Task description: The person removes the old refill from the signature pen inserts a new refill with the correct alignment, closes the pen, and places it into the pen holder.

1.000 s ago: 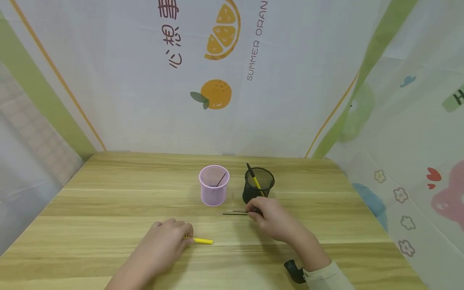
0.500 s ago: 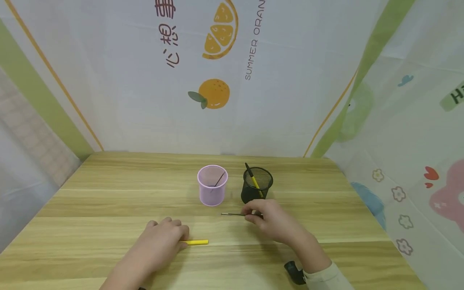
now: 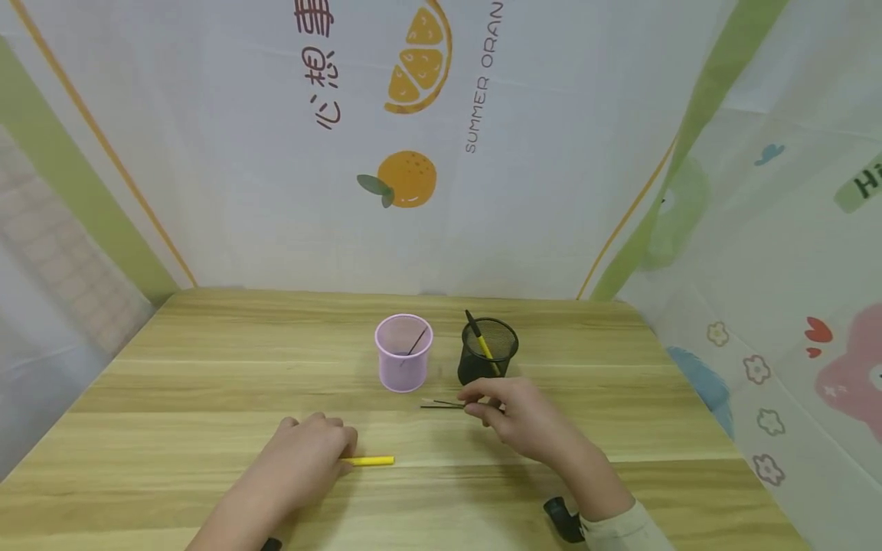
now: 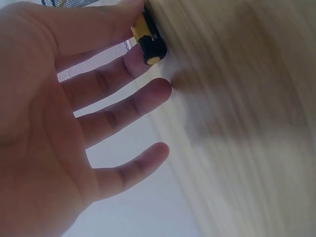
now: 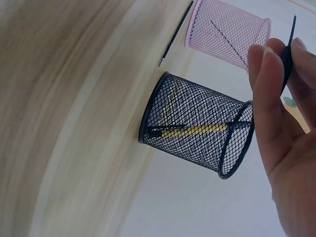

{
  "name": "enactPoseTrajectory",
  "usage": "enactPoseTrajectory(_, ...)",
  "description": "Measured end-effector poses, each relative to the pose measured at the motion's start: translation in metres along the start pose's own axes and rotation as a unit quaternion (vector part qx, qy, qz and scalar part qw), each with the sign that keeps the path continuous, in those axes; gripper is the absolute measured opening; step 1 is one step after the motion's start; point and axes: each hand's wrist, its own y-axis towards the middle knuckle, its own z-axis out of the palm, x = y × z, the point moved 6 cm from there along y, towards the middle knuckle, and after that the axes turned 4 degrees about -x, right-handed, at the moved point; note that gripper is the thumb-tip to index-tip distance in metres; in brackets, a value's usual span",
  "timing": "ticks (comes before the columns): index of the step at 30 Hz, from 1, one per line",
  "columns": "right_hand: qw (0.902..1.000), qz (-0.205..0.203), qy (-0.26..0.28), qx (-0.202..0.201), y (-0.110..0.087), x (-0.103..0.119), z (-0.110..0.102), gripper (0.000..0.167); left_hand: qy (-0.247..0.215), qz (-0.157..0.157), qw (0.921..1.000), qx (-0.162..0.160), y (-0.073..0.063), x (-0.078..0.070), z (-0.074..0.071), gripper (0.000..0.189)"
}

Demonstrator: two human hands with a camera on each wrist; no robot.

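Observation:
My left hand [image 3: 310, 459] pinches a yellow pen [image 3: 372, 461] between thumb and index finger, close over the table; its other fingers spread out in the left wrist view, where the pen's black clipped end [image 4: 154, 49] shows. My right hand [image 3: 513, 417] pinches a thin dark stick [image 5: 288, 59], thicker between the fingertips and fine at its tip, in front of the black mesh pen cup [image 3: 475, 369]. A similar thin black stick [image 5: 176, 35] with a silvery tip lies on the table beneath. The black cup holds a yellow-and-black pen [image 3: 481, 337].
To the left of the black cup stands a pink mesh pen cup [image 3: 403, 373] with one thin dark stick [image 3: 417, 341] leaning inside. The wooden table [image 3: 207, 367] meets a printed cloth [image 3: 276, 229] at the back. A black wrist device [image 3: 563, 520] sits by the right sleeve.
My right hand has moved slightly left, and the pinched stick's tip reaches further left, above the lying stick. My left hand with the yellow pen has shifted a little left.

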Motion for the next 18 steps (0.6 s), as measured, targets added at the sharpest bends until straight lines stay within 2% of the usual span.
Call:
enactPoseTrajectory(8, 0.9998, 0.012, 0.014, -0.004, -0.0028, -0.0009, -0.0025, 0.015, -0.01, -0.016, 0.9998, 0.008, 0.0008, 0.0024, -0.0001, 0.04)
enactPoseTrajectory(18, 0.9998, -0.004, 0.016, -0.013, -0.0062, -0.0013, -0.0048, 0.016, -0.017, -0.012, 0.9996, 0.019, 0.0049, 0.0029, -0.0025, 0.036)
